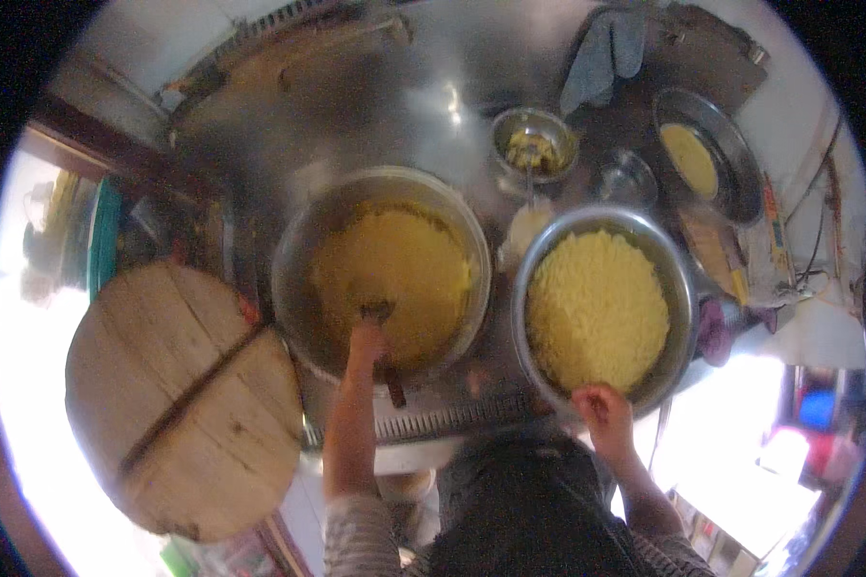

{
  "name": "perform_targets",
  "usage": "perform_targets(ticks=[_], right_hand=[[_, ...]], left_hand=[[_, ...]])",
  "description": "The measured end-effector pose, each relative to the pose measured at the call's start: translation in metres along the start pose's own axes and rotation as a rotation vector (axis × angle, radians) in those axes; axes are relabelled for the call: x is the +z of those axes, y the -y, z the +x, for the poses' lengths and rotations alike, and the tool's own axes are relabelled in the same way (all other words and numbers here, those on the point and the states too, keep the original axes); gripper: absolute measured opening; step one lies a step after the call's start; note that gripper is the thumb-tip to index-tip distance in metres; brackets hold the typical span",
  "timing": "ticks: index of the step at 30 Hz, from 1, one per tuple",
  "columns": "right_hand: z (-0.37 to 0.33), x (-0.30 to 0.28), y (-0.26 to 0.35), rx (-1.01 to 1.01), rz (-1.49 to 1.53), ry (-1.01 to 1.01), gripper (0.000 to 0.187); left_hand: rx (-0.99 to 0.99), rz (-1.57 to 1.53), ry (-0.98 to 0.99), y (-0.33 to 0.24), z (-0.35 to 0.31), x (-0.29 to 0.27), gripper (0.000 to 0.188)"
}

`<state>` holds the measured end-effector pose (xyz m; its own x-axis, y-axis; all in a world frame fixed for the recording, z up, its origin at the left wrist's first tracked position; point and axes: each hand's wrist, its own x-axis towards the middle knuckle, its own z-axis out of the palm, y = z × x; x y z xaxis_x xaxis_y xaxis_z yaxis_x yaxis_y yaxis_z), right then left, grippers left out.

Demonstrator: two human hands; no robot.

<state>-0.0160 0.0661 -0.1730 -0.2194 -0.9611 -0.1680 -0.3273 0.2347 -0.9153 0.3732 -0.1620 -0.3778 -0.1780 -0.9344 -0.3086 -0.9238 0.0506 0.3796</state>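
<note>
A large metal pot [288, 279] contains a yellow, grainy layer [404, 260]. My left hand [368, 341] reaches over its near side, closed around a tool with a brown handle [395, 388]. The tool's dark head touches or hovers over the yellow layer; which one, I cannot tell. To the right stands a steel bowl [685, 288] heaped with moist-looking, crumbly yellow food [601, 298]. At that bowl's near rim, my right hand [603, 409] has its fingers curled over the edge, beside the food.
A round wooden lid [183, 404] with a crossbar leans at the left. Behind the steel bowl are a small bowl [534, 144] with yellow pieces and a spoon, an oval basin [731, 154] with yellow contents, and a grey cloth [606, 58]. A purple cloth [714, 332] lies at right.
</note>
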Motion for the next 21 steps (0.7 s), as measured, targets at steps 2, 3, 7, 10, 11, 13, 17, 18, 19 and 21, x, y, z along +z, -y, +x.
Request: perform_targets(ticks=[2,3,7,10,11,13,17,18,19,21], right_hand=[[0.005,0.004,0.006,0.051,-0.023,-0.082,0.008],[0.008,0.007,0.009,0.059,-0.042,-0.123,0.007],[-0.017,0.017,0.013,0.036,-0.262,-0.148,0.006],[-0.042,0.029,0.011,0.26,-0.163,-0.148,0.006],[-0.049,0.031,0.01,0.32,-0.144,-0.146,0.007],[-0.061,0.038,0.006,0.376,-0.158,-0.202,0.006],[-0.072,0.049,0.013,0.425,-0.194,-0.265,0.007],[-0.066,0.053,0.018,0.432,-0.187,-0.256,0.008],[-0.057,0.055,0.026,0.501,-0.184,-0.236,0.008],[-0.043,0.062,0.044,0.477,-0.227,-0.201,0.008]], left_hand=[[-0.01,-0.175,0.1,0.013,0.012,0.004,0.046],[0.008,-0.154,0.113,0.009,0.014,0.004,0.044],[-0.212,-0.188,0.351,-0.037,0.024,-0.031,0.037],[0.143,-0.009,0.107,-0.035,0.046,-0.018,0.031],[0.121,-0.016,0.133,-0.042,0.059,-0.016,0.031],[0.106,0.007,0.155,-0.065,0.087,-0.02,0.03],[0.232,0.206,0.068,-0.074,0.136,0.015,0.031],[0.314,0.246,0.075,-0.068,0.147,0.03,0.032],[0.394,0.286,0.081,-0.062,0.157,0.045,0.032],[0.38,0.146,0.096,-0.066,0.152,0.072,0.028]])
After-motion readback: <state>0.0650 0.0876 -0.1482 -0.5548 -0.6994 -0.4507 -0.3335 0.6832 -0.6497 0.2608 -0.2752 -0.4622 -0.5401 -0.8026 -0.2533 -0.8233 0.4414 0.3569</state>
